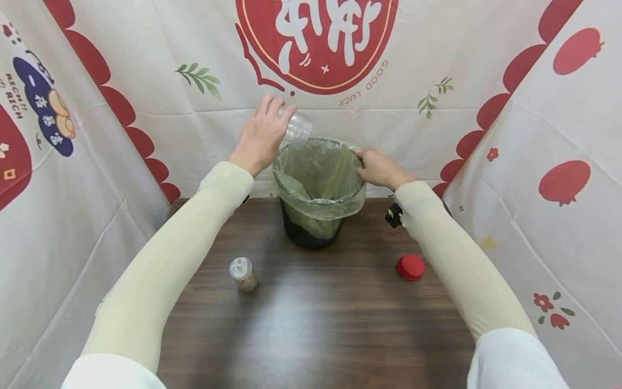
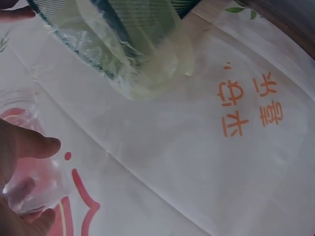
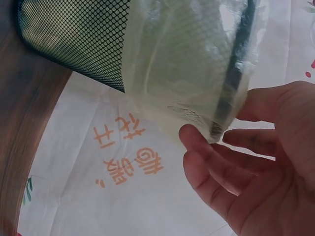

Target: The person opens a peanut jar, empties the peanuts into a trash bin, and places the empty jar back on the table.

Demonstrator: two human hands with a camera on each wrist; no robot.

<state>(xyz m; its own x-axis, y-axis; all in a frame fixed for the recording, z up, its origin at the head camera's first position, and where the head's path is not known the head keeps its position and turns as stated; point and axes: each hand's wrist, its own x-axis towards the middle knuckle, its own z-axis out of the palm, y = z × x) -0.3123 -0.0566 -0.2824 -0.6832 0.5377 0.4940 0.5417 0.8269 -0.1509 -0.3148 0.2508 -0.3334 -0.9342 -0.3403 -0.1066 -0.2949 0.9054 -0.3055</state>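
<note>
Surface: we note a dark wood table (image 1: 311, 329), grain running left to right, with a soft sheen at its middle. Surround: a white cloth (image 1: 160, 108) printed with red scallops, a red round emblem, green sprigs and the words GOOD LUCK hangs behind and on both sides, closing the table in.

Item 1, jar (image 1: 297, 128): clear plastic, open-mouthed, tilted with its mouth down toward the bin's back left rim. We see our left hand (image 1: 262, 135) wrapped round it, fingers and thumb curled about its body; the left wrist view shows the thumb and fingertips (image 2: 42, 146) pressed on the clear wall. We cannot make out whether anything is inside.

Item 2, bin (image 1: 311, 229): dark mesh, standing upright at the table's far edge, lined with a pale green bag (image 1: 320, 178) folded out over the rim. Our right hand (image 1: 381, 168) rests at the right rim; in the right wrist view the fingers (image 3: 206, 157) curl loosely beside the bag's fold and seem to touch it, though a firm pinch is hard to confirm.

Item 3, shaker (image 1: 243, 274): small, clear-capped, upright, near the left forearm.

Item 4, red lid (image 1: 410, 267): lies flat, just beside the right forearm, well apart from the shaker.
</note>
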